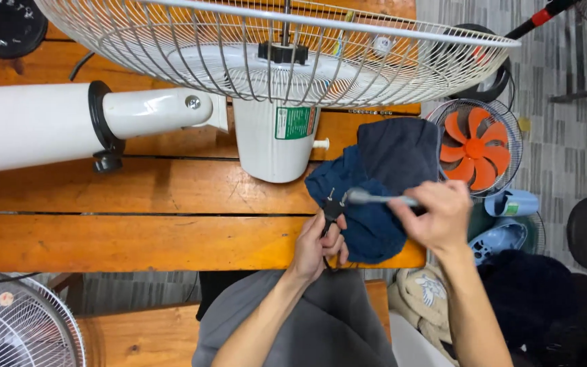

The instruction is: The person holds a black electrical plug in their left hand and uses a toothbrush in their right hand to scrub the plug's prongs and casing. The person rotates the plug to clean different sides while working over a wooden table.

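View from above of a wooden workbench (137, 238) bearing a white pedestal fan laid on its side. The left hand (319, 246) is closed around a small black part (332, 207) with a thin black cord, held at the near edge of the bench, just at 7 o'clock of a dark blue cloth (382, 183). The right hand (439, 214) is clenched on the handle of a grey metal tool (375, 198), whose rounded tip points toward 9 o'clock and lies touching or just beside the black part; which of the two cannot be told. The fan's wire guard (273, 51) fills the 12 o'clock area, its motor housing (276, 139) standing at 10 o'clock of the hands and its white pole (35, 126) running out to 9 o'clock. A small fan with orange blades (475, 148) rests on the floor at 2 o'clock of the right hand. Another wire guard (15, 326) shows at the 8 o'clock corner.
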